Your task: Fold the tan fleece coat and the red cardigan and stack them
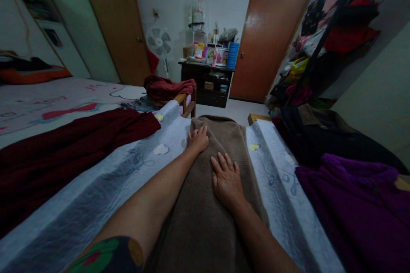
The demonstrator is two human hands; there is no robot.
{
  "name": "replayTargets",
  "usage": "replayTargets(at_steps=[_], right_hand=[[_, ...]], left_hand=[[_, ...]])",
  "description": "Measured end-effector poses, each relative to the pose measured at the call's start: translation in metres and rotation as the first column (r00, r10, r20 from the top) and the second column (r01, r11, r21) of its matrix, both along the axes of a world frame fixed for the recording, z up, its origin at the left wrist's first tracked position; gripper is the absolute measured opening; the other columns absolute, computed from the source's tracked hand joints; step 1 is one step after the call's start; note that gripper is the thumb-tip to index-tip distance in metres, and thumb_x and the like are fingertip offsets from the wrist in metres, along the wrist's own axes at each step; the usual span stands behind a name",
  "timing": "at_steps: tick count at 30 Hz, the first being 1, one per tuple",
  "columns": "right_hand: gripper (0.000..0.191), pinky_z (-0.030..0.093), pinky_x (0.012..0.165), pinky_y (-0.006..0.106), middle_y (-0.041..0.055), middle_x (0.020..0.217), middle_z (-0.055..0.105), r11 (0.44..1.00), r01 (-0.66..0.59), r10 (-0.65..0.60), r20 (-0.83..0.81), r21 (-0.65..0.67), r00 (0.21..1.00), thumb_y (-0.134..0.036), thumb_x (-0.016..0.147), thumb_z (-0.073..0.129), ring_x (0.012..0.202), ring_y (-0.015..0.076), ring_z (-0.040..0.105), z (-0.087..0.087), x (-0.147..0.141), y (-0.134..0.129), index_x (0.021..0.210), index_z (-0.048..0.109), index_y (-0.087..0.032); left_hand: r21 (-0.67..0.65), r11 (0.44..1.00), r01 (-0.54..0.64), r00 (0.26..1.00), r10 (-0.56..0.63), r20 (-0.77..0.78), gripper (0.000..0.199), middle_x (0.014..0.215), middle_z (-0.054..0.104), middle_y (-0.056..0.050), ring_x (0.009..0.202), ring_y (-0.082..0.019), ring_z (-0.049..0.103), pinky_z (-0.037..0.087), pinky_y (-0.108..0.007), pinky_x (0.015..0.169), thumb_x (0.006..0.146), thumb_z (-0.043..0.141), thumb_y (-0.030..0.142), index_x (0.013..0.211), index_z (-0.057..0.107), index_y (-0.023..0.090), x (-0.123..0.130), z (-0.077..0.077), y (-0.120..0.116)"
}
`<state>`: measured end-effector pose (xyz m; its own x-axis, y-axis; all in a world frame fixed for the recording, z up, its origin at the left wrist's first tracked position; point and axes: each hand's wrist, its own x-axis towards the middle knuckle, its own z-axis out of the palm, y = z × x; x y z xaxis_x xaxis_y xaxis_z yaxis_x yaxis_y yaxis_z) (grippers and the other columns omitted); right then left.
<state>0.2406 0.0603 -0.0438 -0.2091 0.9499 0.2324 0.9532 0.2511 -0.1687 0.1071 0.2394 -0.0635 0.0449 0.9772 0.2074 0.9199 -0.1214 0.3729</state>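
A brown fleece cloth (pixel 218 230), folded into a long strip, lies on the bed straight in front of me; it may be a garment, but its kind does not show. My left hand (pixel 199 140) rests on its far left part, fingers a little bent and apart. Nearer to me, my right hand (pixel 228 182) lies flat on the middle of the cloth with the fingers spread. Small creases run across the fabric around both hands, and its far end reaches the edge of the bed.
Under the cloth is a pale blue and grey bedsheet (pixel 128 166). A dark red cloth (pixel 80 145) lies left; a purple garment (pixel 358 204) and a dark folded garment (pixel 333 136) lie right. Beyond stand a wooden bed frame (pixel 188 104), a fan (pixel 159 42) and a dark cabinet (pixel 205 87).
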Motion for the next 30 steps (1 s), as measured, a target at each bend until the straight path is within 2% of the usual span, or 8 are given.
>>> replayTargets(at_steps=[3,5,11,18,21,25,27,30], right_hand=[[0.051,0.017,0.113,0.048,-0.0011,0.155,0.03,1.0,-0.007,0.007,-0.013,-0.003,1.0,-0.029,0.093,0.037,0.144,0.0225,0.019,0.0,0.0,0.0,0.144,0.038,-0.033],[0.052,0.017,0.112,0.049,-0.0008,0.155,0.03,1.0,-0.009,0.009,-0.018,-0.013,1.0,-0.029,0.093,0.037,0.143,0.023,0.019,0.0,0.001,0.0,0.144,0.037,-0.033],[0.052,0.018,0.112,0.05,-0.0008,0.156,0.028,0.999,-0.008,0.008,-0.002,-0.035,1.0,-0.03,0.093,0.037,0.144,0.0245,0.018,0.001,0.0,0.001,0.145,0.036,-0.033],[0.052,0.017,0.112,0.049,-0.0001,0.156,0.028,1.0,-0.016,0.016,-0.012,-0.026,1.0,-0.031,0.094,0.036,0.144,0.0244,0.017,-0.001,0.0,0.0,0.146,0.035,-0.033],[0.052,0.017,0.112,0.049,0.0002,0.155,0.029,1.0,-0.011,0.011,-0.015,-0.021,1.0,-0.03,0.094,0.036,0.144,0.0237,0.017,0.0,0.0,-0.001,0.145,0.035,-0.033],[0.052,0.017,0.112,0.049,0.0001,0.155,0.03,1.0,-0.011,0.01,-0.012,-0.019,1.0,-0.031,0.093,0.036,0.143,0.0237,0.018,0.001,0.0,-0.001,0.145,0.035,-0.033],[0.052,0.017,0.112,0.049,0.0006,0.155,0.029,1.0,-0.008,0.008,-0.001,-0.022,1.0,-0.03,0.093,0.037,0.144,0.0244,0.018,0.002,0.0,-0.002,0.145,0.036,-0.033],[0.053,0.016,0.112,0.05,0.0016,0.155,0.029,1.0,-0.011,0.011,0.012,-0.016,1.0,-0.03,0.093,0.038,0.144,0.0248,0.018,0.0,0.0,-0.001,0.145,0.036,-0.031]], left_hand=[[-0.094,0.996,-0.003,0.994,-0.007,-0.105,0.06,0.159,0.017,-0.006,0.145,-0.034,0.011,0.01,-0.058,0.113,0.091,0.037,0.036,0.149,0.029,0.025,-0.004,-0.005,0.002],[-0.146,0.989,0.031,0.993,-0.047,-0.105,0.062,0.16,0.014,-0.008,0.145,-0.035,0.006,0.012,-0.055,0.114,0.091,0.037,0.04,0.15,0.026,0.024,-0.008,-0.005,0.009],[-0.184,0.97,0.162,0.981,-0.178,-0.074,0.062,0.157,0.021,-0.013,0.144,-0.033,0.018,0.02,-0.049,0.113,0.09,0.044,0.041,0.148,0.031,0.024,-0.019,-0.001,0.031],[-0.151,0.975,0.162,0.983,-0.174,-0.066,0.053,0.156,0.026,-0.012,0.143,-0.031,0.024,0.021,-0.049,0.112,0.095,0.033,0.047,0.143,0.04,0.023,-0.017,-0.004,0.039],[-0.113,0.982,0.15,0.984,-0.16,-0.082,0.052,0.157,0.024,-0.013,0.143,-0.031,0.022,0.019,-0.051,0.113,0.095,0.036,0.044,0.142,0.039,0.023,-0.013,-0.002,0.031],[-0.069,0.984,0.163,0.98,-0.169,-0.104,0.049,0.158,0.018,-0.012,0.145,-0.029,0.016,0.018,-0.051,0.114,0.093,0.043,0.031,0.14,0.042,0.02,-0.007,0.011,0.009],[-0.06,0.969,0.241,0.965,-0.246,-0.095,0.047,0.159,0.017,-0.009,0.146,-0.025,0.014,0.019,-0.048,0.114,0.091,0.042,0.025,0.138,0.045,0.02,-0.004,0.017,-0.007],[-0.1,0.91,0.402,0.913,-0.406,-0.035,0.046,0.157,0.025,-0.007,0.146,-0.022,0.015,0.019,-0.047,0.115,0.093,0.035,0.024,0.139,0.044,0.022,-0.001,0.019,-0.034]])
